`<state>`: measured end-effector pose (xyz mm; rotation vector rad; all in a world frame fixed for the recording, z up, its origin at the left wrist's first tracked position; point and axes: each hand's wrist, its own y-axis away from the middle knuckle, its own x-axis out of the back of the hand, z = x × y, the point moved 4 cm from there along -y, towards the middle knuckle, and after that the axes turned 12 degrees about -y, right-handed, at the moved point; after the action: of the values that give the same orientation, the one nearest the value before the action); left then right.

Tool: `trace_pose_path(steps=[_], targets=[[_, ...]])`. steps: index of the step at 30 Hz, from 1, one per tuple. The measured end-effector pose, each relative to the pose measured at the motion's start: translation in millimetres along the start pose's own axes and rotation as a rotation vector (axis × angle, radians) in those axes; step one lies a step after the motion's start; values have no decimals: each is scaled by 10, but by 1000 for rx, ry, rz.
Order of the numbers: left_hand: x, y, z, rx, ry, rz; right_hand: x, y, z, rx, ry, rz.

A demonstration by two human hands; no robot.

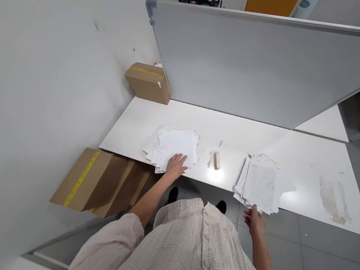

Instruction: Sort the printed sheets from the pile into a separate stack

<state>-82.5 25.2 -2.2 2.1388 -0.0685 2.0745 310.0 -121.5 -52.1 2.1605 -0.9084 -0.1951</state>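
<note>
On the white table, my left hand (176,166) lies flat with its fingers apart on a loose pile of white paper sheets (176,141). These sheets fan out unevenly, and some reach the table's near edge. My right hand (254,219) is at the near edge of a second paper stack (260,185), farther right. Its thumb is at the paper's edge and the other fingers are curled, seemingly pinching a sheet there. Faint print shows on the top sheet. Between the two piles lies a small beige oblong object (217,160), perhaps a stapler.
A whiteboard-like panel (239,66) stands along the back of the table (236,128). One cardboard box (149,83) sits at the back left corner. More cardboard boxes (81,178) with yellow tape stand below, against the left wall. Grey stains (333,200) mark the table's right end.
</note>
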Motion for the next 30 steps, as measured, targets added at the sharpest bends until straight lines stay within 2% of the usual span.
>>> trace_pose_path(steps=[3, 7, 9, 12, 15, 18, 20, 21, 23, 25, 26, 28, 30], targets=[[12, 10, 15, -29, 54, 6, -354, 137, 11, 47, 31, -155], [33, -13, -3, -18, 147, 30, -990, 327, -119, 142, 144, -380], [39, -24, -53, 41, 186, 54, -1297, 442, -188, 184, 208, -507], [63, -21, -163, 197, 298, 96, -1663, 627, -255, 208, 275, -667], [114, 17, -231, 331, 462, 110, -1923, 800, -289, 141, 265, -791], [236, 120, -178, 378, 563, 201, -2120, 935, -319, -18, 172, -874], [345, 229, -32, 290, 590, 295, -2234, 1002, -330, -158, 97, -919], [396, 291, 75, 200, 596, 329, -2284, 1027, -330, -220, 67, -941], [462, 409, 337, -68, 594, 309, -2360, 1048, -322, -282, 37, -970], [479, 500, 540, -294, 586, 255, -2385, 1016, -305, -238, 52, -955], [470, 518, 586, -354, 583, 231, -2372, 978, -295, -191, 74, -919], [421, 474, 537, -326, 567, 209, -2299, 882, -282, -90, 112, -818], [342, 353, 330, -140, 505, 214, -2191, 790, -282, -28, 102, -738]])
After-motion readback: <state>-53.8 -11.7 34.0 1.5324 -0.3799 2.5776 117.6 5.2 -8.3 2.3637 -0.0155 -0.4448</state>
